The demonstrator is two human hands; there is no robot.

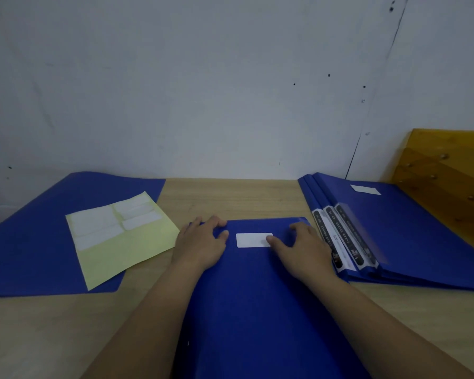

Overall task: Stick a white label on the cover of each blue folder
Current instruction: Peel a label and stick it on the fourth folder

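A blue folder (pixel 257 296) lies flat on the wooden table in front of me. A white label (pixel 251 240) sits on its cover near the far edge. My left hand (pixel 200 242) rests flat on the folder's far left corner, fingers spread. The index fingertip of my right hand (pixel 301 247) presses on the label's right end. A yellow backing sheet (pixel 126 247) with several white labels lies on another blue folder (pixel 25 250) at the left. At the right is a stack of blue folders (pixel 411 242), the top one bearing a white label (pixel 365 189).
A grey wall stands close behind the table (pixel 230 198). A yellow-brown wooden piece (pixel 449 173) with screws stands at the far right. Bare wood shows between the left folder and the middle one.
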